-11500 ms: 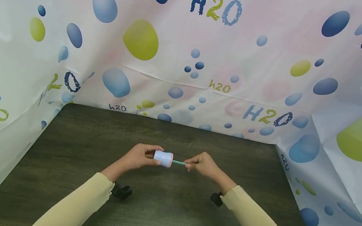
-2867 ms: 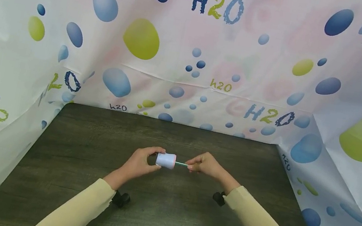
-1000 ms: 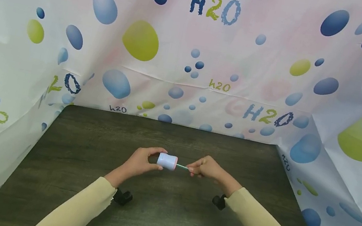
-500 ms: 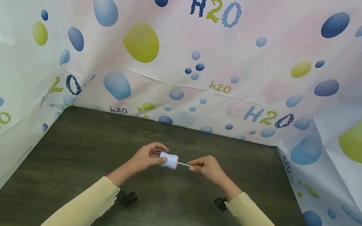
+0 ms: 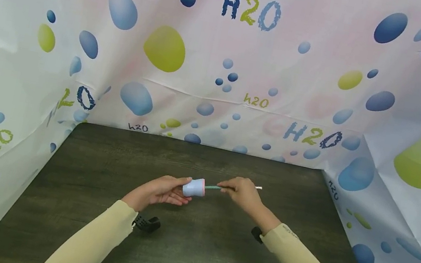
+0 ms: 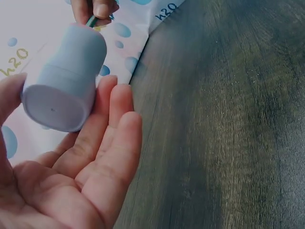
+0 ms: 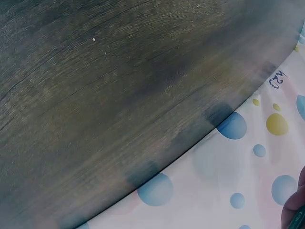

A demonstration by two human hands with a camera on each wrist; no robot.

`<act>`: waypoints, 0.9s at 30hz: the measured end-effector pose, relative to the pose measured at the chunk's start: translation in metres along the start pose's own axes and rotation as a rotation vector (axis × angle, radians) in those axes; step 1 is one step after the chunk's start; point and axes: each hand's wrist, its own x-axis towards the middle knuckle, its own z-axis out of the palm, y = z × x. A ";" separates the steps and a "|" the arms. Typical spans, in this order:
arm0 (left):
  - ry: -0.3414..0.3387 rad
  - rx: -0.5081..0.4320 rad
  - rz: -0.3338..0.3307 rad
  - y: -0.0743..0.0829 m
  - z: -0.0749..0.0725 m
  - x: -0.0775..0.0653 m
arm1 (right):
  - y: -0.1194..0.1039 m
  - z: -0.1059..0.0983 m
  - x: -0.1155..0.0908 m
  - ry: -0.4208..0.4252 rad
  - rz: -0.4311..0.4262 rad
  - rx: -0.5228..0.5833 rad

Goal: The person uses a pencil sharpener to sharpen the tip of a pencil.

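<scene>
A pale lavender, waisted pencil sharpener point(image 5: 194, 187) with a pink rim lies sideways in my left hand point(image 5: 159, 192). In the left wrist view the thumb presses one side of the sharpener point(image 6: 66, 78), and the fingers point(image 6: 126, 138) lie along the other, palm turned up. My right hand point(image 5: 243, 194) pinches a thin green pencil point(image 5: 212, 187). One end of the pencil meets the sharpener's pink-rimmed end; its tip is hidden. The pencil's pale other end shows beyond the right hand. Only a finger and a bit of the pencil point(image 7: 298, 219) appear in the right wrist view's corner.
Both hands are above a dark wood-grain table point(image 5: 189, 250). A white sheet point(image 5: 249, 54) printed with blue and green drops rises behind it and along both sides. Black straps with small devices point(image 5: 147, 224) sit at the wrists.
My left hand has rolled palm-up around the sharpener, which now tilts slightly. My right hand has turned with the pencil, so its pale rear end now shows.
</scene>
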 end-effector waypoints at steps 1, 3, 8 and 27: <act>0.001 -0.003 -0.005 0.000 0.001 0.000 | -0.001 -0.001 0.000 -0.010 0.000 -0.009; 0.006 -0.007 -0.004 0.000 0.001 0.001 | -0.003 -0.001 0.000 -0.029 0.008 -0.017; 0.031 -0.006 0.042 -0.001 -0.001 0.002 | -0.010 -0.003 0.002 -0.048 0.014 -0.008; 0.191 0.288 0.312 -0.006 0.001 -0.003 | -0.009 -0.006 0.011 -0.170 0.150 0.166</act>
